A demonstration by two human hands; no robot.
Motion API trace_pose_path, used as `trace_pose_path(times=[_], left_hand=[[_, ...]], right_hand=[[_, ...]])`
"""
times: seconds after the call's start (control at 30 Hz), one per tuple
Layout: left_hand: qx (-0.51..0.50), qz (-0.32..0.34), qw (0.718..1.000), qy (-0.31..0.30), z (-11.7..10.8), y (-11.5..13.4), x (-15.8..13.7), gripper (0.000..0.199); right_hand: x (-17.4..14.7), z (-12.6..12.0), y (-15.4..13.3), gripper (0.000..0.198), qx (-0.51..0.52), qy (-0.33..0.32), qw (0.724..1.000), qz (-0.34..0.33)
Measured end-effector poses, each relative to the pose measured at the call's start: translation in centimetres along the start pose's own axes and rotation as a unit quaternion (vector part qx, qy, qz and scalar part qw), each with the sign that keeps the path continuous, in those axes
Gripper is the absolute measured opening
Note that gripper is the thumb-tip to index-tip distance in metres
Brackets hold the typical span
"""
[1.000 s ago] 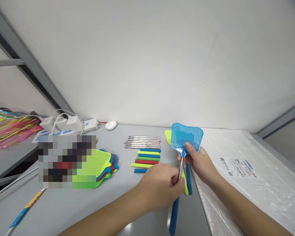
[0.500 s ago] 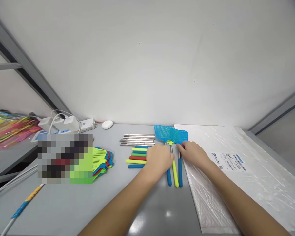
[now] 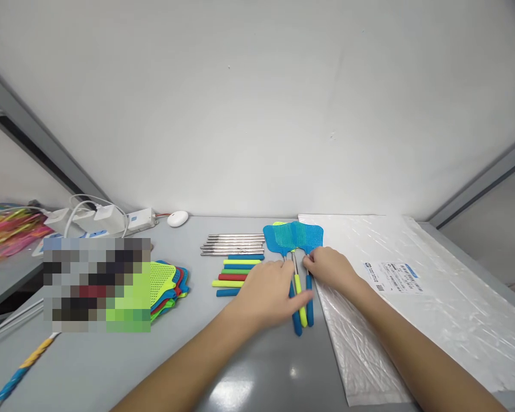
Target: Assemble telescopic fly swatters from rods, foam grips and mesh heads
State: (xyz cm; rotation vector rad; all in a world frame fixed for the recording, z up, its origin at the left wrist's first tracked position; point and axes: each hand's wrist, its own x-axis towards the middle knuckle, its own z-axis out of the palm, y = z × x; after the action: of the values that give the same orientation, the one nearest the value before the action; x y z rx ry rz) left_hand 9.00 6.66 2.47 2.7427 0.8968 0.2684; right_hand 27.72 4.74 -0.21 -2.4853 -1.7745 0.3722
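Three fly swatters lie side by side: a left blue fly swatter, a yellow-green fly swatter mostly under it, and a right blue fly swatter. Their mesh heads overlap and their handles point toward me. My left hand rests over the left blue one, fingertips by its metal rod, thumb stretched out to the right across the handles. Its fingers are apart and part of that rod is hidden. With thumb and fingers, my right hand pinches the rod of the right blue swatter just below its head.
Left of the hands lie several coloured handles and, behind them, metal rods. A stack of swatter heads sits farther left, near chargers and a white oval case. White plastic packaging covers the right side.
My left hand has loosened and its thumb has spread to the right. The left blue swatter has shifted so its head lies over the yellow-green one. My right hand keeps its pinch.
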Motion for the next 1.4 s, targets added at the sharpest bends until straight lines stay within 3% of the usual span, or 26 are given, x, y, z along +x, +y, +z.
trace_pose_path(times=[0.17, 0.43, 0.87, 1.13, 1.4], left_hand=[[-0.069, 0.114, 0.99, -0.041, 0.8, -1.7, -2.1, 0.069], [-0.02, 0.16, 0.987, -0.003, 2.4, -2.8, -2.2, 0.048], [-0.001, 0.172, 0.985, 0.006, 3.1, -2.8, -1.9, 0.039], [0.022, 0.146, 0.989, 0.015, 3.8, -2.2, -1.9, 0.037], [0.017, 0.134, 0.991, -0.003, 4.0, -2.2, -1.4, 0.046]], right_hand=[[0.1, -0.1, 0.0, 0.038, 0.007, -0.006, 1.0, 0.005], [0.2, -0.1, -0.2, 0.038, 0.016, -0.003, 1.0, 0.016], [0.3, 0.0, -0.2, 0.037, 0.012, 0.006, 1.0, 0.015], [0.0, 0.2, -1.0, 0.058, -0.023, 0.047, 0.998, 0.02], [0.2, 0.8, -1.2, 0.031, -0.051, 0.081, 0.995, 0.021]])
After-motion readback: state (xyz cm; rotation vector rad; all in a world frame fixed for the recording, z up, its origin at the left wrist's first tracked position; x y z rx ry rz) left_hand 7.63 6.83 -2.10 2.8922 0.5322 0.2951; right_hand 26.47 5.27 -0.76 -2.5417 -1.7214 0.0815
